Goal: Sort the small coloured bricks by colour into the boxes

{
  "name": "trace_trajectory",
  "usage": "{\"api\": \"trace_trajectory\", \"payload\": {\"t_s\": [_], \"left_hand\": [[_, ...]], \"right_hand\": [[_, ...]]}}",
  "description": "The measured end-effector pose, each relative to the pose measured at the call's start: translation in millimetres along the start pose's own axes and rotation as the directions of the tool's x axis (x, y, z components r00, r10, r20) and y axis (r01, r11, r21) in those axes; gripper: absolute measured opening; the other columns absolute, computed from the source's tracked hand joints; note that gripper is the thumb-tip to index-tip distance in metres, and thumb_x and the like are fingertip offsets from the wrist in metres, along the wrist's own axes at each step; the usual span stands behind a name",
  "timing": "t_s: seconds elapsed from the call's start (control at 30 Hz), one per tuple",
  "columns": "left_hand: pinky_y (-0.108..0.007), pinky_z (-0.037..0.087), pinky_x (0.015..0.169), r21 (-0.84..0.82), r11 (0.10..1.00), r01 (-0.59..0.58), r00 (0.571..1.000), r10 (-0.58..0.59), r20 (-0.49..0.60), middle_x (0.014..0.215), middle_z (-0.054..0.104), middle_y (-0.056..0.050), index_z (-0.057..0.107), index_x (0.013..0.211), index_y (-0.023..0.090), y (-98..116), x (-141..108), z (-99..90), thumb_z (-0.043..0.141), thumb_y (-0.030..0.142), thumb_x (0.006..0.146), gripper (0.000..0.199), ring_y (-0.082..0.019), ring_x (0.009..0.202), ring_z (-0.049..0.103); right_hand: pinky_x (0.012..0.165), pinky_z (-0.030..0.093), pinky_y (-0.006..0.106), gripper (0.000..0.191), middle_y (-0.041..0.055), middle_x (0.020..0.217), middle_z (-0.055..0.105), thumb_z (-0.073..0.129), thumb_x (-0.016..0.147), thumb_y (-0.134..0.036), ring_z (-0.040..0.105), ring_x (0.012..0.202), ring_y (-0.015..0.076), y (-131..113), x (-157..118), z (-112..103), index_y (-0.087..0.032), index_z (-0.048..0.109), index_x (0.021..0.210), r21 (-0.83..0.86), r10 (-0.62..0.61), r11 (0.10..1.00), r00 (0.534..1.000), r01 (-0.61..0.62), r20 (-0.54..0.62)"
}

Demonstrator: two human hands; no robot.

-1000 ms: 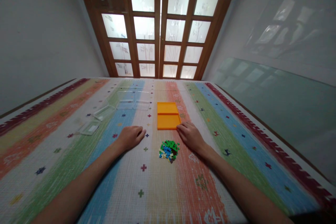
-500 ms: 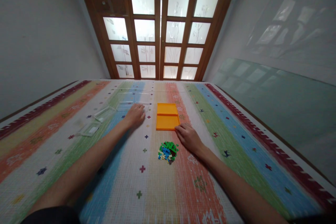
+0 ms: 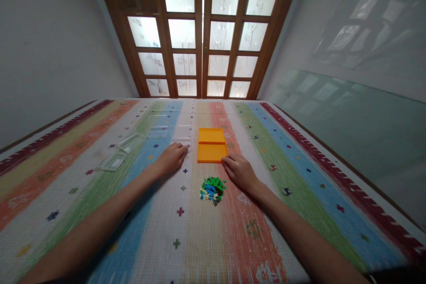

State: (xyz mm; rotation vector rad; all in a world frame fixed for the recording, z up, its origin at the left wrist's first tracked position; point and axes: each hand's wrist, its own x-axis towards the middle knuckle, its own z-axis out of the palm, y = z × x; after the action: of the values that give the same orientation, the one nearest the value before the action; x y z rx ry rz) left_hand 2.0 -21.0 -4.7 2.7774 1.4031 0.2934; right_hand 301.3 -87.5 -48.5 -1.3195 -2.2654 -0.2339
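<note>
My left hand (image 3: 173,156) has its fingers closed on the near edge of a small clear plastic box (image 3: 181,141), which is partly hidden behind the fingers. My right hand (image 3: 237,166) pinches the near right corner of an orange plastic case (image 3: 212,152). The case lies opened flat, with two shallow halves, one behind the other. Nearer to me, between my forearms, sits a small heap of toy building bricks (image 3: 213,188) in green, blue, cream and dark brown.
Another clear plastic box (image 3: 158,132) stands behind my left hand. Further left lies an opened clear container (image 3: 115,163) with its lid part (image 3: 130,143). A striped cloth (image 3: 159,239) covers the surface. Wooden doors with glass panes (image 3: 184,33) rise at the far end.
My left hand has drawn the clear box toward me, apart from the other clear box. My right hand keeps its hold on the case corner. The camera view has tilted slightly.
</note>
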Motion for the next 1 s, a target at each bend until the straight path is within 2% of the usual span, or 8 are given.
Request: {"api": "trace_trajectory", "payload": {"t_s": [0.23,0.37,0.57,0.7,0.77,0.87,0.93,1.0], "left_hand": [[-0.039,0.052,0.091,-0.115,0.989,-0.092,0.995,0.086,-0.056,0.103,0.069,-0.013,0.067,0.101,0.017,25.0,-39.4,5.5,0.042,0.006,0.093,0.029,-0.024,0.099,0.061],[-0.04,0.054,0.088,-0.164,0.981,-0.104,0.993,0.092,-0.079,0.1,0.071,-0.013,0.065,0.092,0.018,32.1,-45.2,1.8,0.042,0.004,0.09,0.027,-0.024,0.095,0.062],[-0.036,0.055,0.086,-0.158,0.974,-0.161,0.987,0.153,-0.057,0.097,0.073,-0.011,0.066,0.094,0.018,32.6,-45.2,-2.5,0.045,0.002,0.086,0.027,-0.023,0.094,0.066],[-0.035,0.055,0.085,-0.12,0.978,-0.17,0.967,0.142,-0.212,0.098,0.075,-0.011,0.068,0.105,0.018,20.9,-45.9,-11.0,0.049,0.019,0.096,0.021,-0.022,0.091,0.069],[-0.037,0.054,0.086,-0.045,0.992,-0.114,0.936,0.092,-0.34,0.09,0.075,-0.01,0.07,0.099,0.019,6.4,-43.4,-20.4,0.048,0.028,0.099,0.024,-0.022,0.086,0.069],[-0.038,0.053,0.089,0.034,0.997,0.064,0.874,-0.04,-0.484,0.085,0.074,-0.009,0.069,0.089,0.018,-25.3,-33.7,-36.2,0.045,0.031,0.099,0.029,-0.024,0.085,0.069],[-0.039,0.053,0.092,0.033,0.974,0.224,0.845,-0.177,-0.505,0.088,0.074,-0.011,0.069,0.089,0.017,-48.4,-24.5,-43.3,0.043,0.029,0.098,0.03,-0.025,0.088,0.07],[-0.043,0.051,0.098,0.055,0.932,0.358,0.855,-0.303,-0.422,0.102,0.075,-0.014,0.069,0.101,0.015,-68.6,-15.4,-45.3,0.043,0.027,0.097,0.029,-0.028,0.101,0.069]], "right_hand": [[0.077,0.041,0.031,0.022,0.008,0.088,0.069,0.05,0.101,-0.019,0.06,0.081,0.02,-0.4,0.7,-4.3,-0.019,0.069,0.089,-0.021,0.004,1.0,1.0,-0.003,0.028],[0.077,0.041,0.031,0.022,0.0084,0.087,0.069,0.051,0.101,-0.018,0.059,0.08,0.0203,0.7,0.3,-6.0,-0.018,0.068,0.087,-0.017,0.0,1.0,0.999,0.001,0.035],[0.076,0.041,0.032,0.024,0.0081,0.087,0.069,0.049,0.101,-0.019,0.059,0.08,0.0204,-0.1,0.2,-6.5,-0.02,0.069,0.088,-0.006,-0.013,1.0,1.0,0.013,0.023],[0.077,0.041,0.032,0.023,0.0085,0.09,0.07,0.05,0.1,-0.019,0.059,0.082,0.0206,-0.5,-0.3,-7.4,-0.02,0.071,0.092,-0.033,-0.023,0.999,0.999,0.024,0.038],[0.077,0.04,0.032,0.022,0.009,0.092,0.071,0.05,0.1,-0.019,0.059,0.082,0.021,-0.7,-0.7,-8.2,-0.02,0.071,0.093,-0.039,-0.03,0.999,0.999,0.032,0.043],[0.078,0.04,0.034,0.019,0.0096,0.094,0.071,0.053,0.098,-0.018,0.059,0.083,0.0219,-1.5,-0.7,-8.8,-0.019,0.071,0.093,-0.038,-0.037,0.999,0.999,0.038,0.034],[0.078,0.04,0.034,0.017,0.0098,0.093,0.071,0.054,0.097,-0.017,0.059,0.084,0.0227,-2.0,-0.5,-8.6,-0.019,0.071,0.092,-0.042,-0.036,0.998,0.999,0.037,0.023],[0.078,0.041,0.035,0.016,0.01,0.093,0.071,0.055,0.096,-0.017,0.059,0.085,0.0236,-2.4,-0.2,-8.4,-0.019,0.071,0.092,-0.045,-0.038,0.998,0.999,0.038,0.018]]}}
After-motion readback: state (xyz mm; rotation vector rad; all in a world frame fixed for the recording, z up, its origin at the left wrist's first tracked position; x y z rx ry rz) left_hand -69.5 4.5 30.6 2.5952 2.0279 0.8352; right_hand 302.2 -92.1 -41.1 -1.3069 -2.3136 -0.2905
